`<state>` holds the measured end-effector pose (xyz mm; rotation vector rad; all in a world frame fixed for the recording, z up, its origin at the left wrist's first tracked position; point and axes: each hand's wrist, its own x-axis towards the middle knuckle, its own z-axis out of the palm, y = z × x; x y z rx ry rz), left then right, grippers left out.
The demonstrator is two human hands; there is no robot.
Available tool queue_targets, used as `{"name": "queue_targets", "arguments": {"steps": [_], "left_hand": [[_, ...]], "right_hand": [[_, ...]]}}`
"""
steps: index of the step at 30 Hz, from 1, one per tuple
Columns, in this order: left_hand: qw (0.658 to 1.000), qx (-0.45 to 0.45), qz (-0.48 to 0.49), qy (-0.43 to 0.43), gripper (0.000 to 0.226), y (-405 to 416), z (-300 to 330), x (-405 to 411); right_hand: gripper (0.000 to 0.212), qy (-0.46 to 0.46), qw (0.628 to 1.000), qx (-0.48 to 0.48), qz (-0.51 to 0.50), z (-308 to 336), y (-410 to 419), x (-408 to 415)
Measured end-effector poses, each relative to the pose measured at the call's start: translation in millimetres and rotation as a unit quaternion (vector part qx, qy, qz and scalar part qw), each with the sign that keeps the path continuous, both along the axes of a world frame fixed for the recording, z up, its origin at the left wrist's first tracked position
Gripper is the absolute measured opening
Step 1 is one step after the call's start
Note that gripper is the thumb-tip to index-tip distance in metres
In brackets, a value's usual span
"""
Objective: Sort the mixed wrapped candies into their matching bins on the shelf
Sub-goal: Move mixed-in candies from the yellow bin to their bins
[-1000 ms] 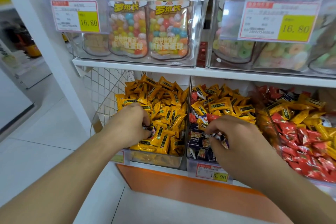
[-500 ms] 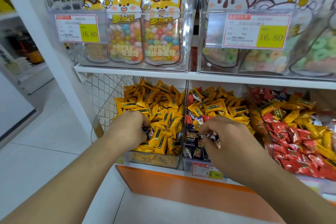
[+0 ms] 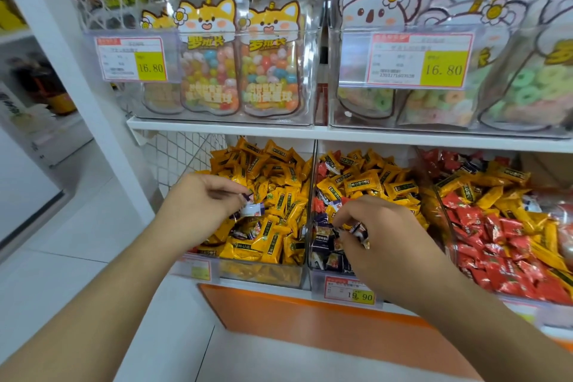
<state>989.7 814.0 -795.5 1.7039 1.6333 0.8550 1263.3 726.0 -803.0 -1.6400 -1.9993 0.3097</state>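
The left hand (image 3: 204, 206) pinches a small white-and-purple wrapped candy (image 3: 252, 209) just above the yellow candies (image 3: 269, 183) in the left clear bin (image 3: 260, 273) on the lower shelf. The right hand (image 3: 378, 232) curls round a few dark-wrapped candies (image 3: 356, 231), perhaps two or three, over the front of the middle bin (image 3: 316, 276). The right bin (image 3: 449, 239) holds mixed red and yellow candies.

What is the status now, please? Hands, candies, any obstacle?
Left hand pinches dark candy above yellow bin. Right hand grips dark candies in middle bin. Nothing blocking.
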Motion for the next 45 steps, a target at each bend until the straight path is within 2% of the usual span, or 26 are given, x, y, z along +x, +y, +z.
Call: {"name": "queue_targets", "arguments": {"steps": [5,10,14,16,22,25,28,33,36,38,42,45], "left_hand": [[0.992,0.014,-0.015,-0.123,0.013,-19,15,23],[0.982,-0.013,-0.069,-0.174,0.014,-29,17,63],[0.977,-0.017,-0.112,-0.178,0.013,-33,15,92],[0.978,-0.006,-0.140,-0.155,0.013,-34,12,101],[0.980,0.083,-0.176,-0.040,0.020,-36,-1,109],[0.977,0.137,-0.161,-0.009,0.018,-37,1,99],[0.981,0.152,-0.122,0.025,0.018,-29,0,73],[0.984,0.073,-0.084,0.137,0.018,-8,-22,26],[0.976,-0.009,-0.146,0.160,0.055,-8,-32,16],[0.965,-0.043,-0.186,0.180,0.071,-6,-33,18],[0.957,-0.070,-0.186,0.213,0.073,1,-29,24],[0.952,-0.071,-0.196,0.226,0.063,1,-27,29]], "right_hand": [[0.026,0.022,1.000,-0.007,0.000,0,-1,-3],[0.045,0.131,0.990,-0.045,-0.018,4,-1,-5],[0.022,0.123,0.991,-0.047,-0.037,8,-1,7],[0.013,0.106,0.993,-0.038,-0.048,7,-1,15],[0.017,0.037,0.996,-0.014,-0.077,2,4,30],[0.018,0.033,0.996,0.005,-0.087,2,5,28],[0.019,0.039,0.996,0.015,-0.084,2,5,24],[0.020,0.038,0.997,0.019,-0.064,-1,5,17],[0.021,0.034,0.998,0.022,-0.055,-4,5,13],[0.021,0.036,0.998,0.019,-0.053,-6,6,10],[0.021,0.036,0.998,0.007,-0.044,-9,7,5],[0.023,0.031,0.999,-0.001,-0.040,-10,9,4]]}}
